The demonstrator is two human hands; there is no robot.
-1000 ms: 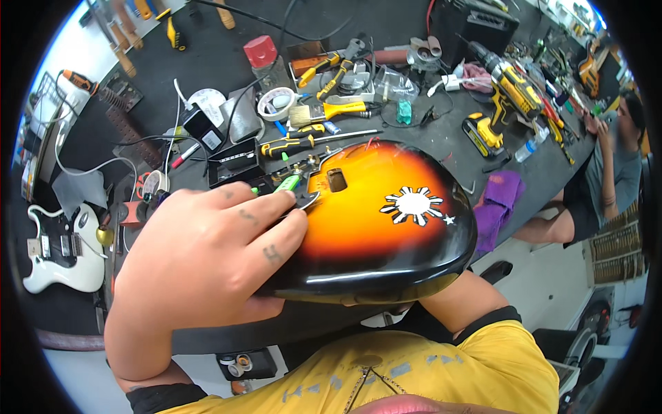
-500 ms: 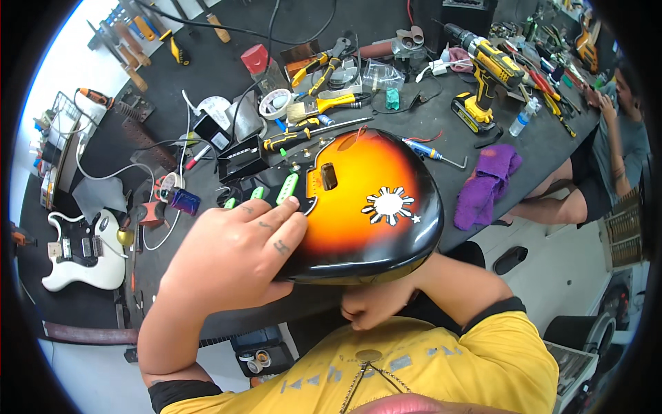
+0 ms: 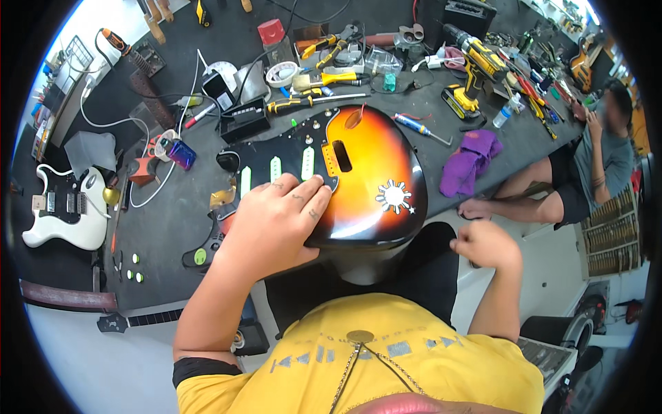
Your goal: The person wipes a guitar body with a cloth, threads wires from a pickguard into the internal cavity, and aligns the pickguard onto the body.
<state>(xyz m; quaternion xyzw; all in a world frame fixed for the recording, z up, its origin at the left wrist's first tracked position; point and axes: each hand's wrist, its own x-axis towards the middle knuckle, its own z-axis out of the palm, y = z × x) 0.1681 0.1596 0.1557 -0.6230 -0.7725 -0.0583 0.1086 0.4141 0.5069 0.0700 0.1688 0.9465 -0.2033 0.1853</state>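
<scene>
My left hand [image 3: 279, 221] grips the sunburst guitar body [image 3: 376, 155], fingertips over its black pickguard [image 3: 252, 145], thumb at the near edge. The body has a white sun-and-star decal [image 3: 394, 196] and an open rectangular cavity; three pale green pickups [image 3: 307, 163] sit in the pickguard. My right hand [image 3: 486, 245] is raised right of the body, fingers curled; whatever they might hold is hidden.
The dark workbench [image 3: 172, 241] carries a white guitar [image 3: 65, 228], yellow drill [image 3: 476, 58], screwdriver [image 3: 289, 103], purple cloth [image 3: 469, 165], bottle [image 3: 507, 110] and several tools. Another person [image 3: 596, 159] sits at the right with hands raised. A loose neck [image 3: 148, 319] lies at lower left.
The guitar body has shifted away from me and turned slightly. My right hand has moved from behind and below the body out to the right, above where it was. My left hand stays on the body.
</scene>
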